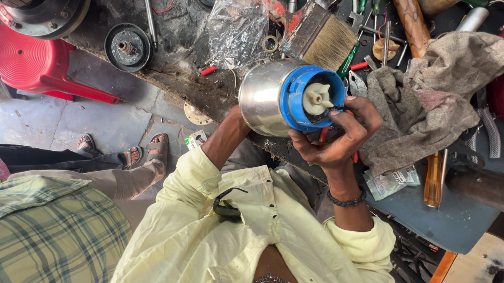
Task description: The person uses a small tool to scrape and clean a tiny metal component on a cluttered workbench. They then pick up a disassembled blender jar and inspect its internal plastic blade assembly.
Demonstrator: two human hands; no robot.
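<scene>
Steel jar (264, 95) with blue base (302, 100) is held up over the cluttered table (459, 215) — long axis roughly level, base end facing right. Right hand (338, 138) wraps the base rim, fingers curled; left hand is hidden behind the jar body — grip can't be told.

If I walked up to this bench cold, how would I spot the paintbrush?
Start at the steel jar with the blue base held in the hands. Just above its blue end, on the dark workbench, lies the paintbrush, beside a crumpled clear plastic bag. It is the only thing there with a wide fan of pale bristles in a metal band.
</scene>
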